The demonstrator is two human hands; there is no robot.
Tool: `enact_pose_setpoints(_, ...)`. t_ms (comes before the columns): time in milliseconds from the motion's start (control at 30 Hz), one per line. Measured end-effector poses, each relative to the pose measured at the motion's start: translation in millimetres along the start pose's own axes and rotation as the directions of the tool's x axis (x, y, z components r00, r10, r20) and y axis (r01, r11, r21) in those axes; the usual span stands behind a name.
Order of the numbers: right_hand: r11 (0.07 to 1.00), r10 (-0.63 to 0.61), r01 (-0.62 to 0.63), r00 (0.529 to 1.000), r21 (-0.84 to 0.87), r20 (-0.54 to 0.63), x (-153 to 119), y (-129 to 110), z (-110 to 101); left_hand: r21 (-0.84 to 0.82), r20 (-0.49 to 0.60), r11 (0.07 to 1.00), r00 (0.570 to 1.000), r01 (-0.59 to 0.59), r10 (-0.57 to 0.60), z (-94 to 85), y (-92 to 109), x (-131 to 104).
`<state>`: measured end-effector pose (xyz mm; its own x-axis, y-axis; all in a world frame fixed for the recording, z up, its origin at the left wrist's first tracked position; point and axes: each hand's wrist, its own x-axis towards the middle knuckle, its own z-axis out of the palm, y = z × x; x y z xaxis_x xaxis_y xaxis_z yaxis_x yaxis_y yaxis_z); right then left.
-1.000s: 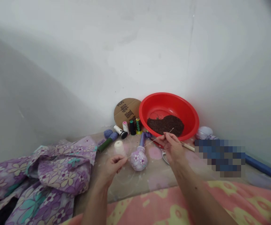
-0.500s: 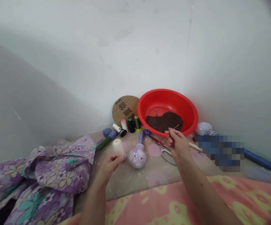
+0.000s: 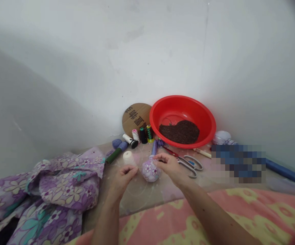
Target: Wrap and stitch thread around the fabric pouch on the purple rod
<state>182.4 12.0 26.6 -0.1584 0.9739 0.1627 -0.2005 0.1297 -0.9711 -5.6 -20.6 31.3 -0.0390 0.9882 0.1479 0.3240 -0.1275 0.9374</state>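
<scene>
A cloth ball (image 3: 150, 171) with purple flowers stands on the mat, its neck gathered around a purple handle (image 3: 154, 148) that points away from me. My left hand (image 3: 124, 177) is closed in a pinch left of the ball, on a pale thread too fine to follow fully. On the other side, my right hand (image 3: 169, 167) is at the gathered neck, thumb and fingertips closed around the thread; its end is hidden. Just behind my left hand stands a cone of white thread (image 3: 128, 157). Scissors (image 3: 187, 166) with grey handles lie right of the ball.
A red basin (image 3: 160, 110) holding dark grains (image 3: 180, 132) stands against the wall, beside a round cardboard piece (image 3: 136, 119). Several thread spools (image 3: 143, 135) stand before it. Flowered fabric (image 3: 68, 190) is heaped at left, and a pink-yellow blanket (image 3: 178, 221) lies in front.
My right hand has come down and left from in front of the basin to the ball's neck, uncovering the scissors. My left hand has barely moved.
</scene>
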Motion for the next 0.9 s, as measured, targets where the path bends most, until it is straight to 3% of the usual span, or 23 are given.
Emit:
enact_pose_setpoints(167,0.988,-0.026,0.043,0.993,-0.149,0.119,3,18,17,0.008,0.030,1.000,1.000,0.002,-0.002,4.1,7,-2)
enact_pose_setpoints(367,0.991,-0.028,0.060,0.969,-0.124,0.246,1,20,23,0.012,0.037,1.000,0.999,0.001,-0.001,5.6,11,-4)
enact_pose_setpoints(567,1.000,-0.027,0.027,0.986,0.001,0.167,0,15,14,0.020,0.056,1.000,0.998,0.022,-0.023,7.1,10,-3)
enact_pose_setpoints(900,0.987,-0.132,0.142,0.984,0.075,-0.116,-2,-8,-5,0.105,0.054,0.994,0.998,-0.031,0.025,5.7,5,0)
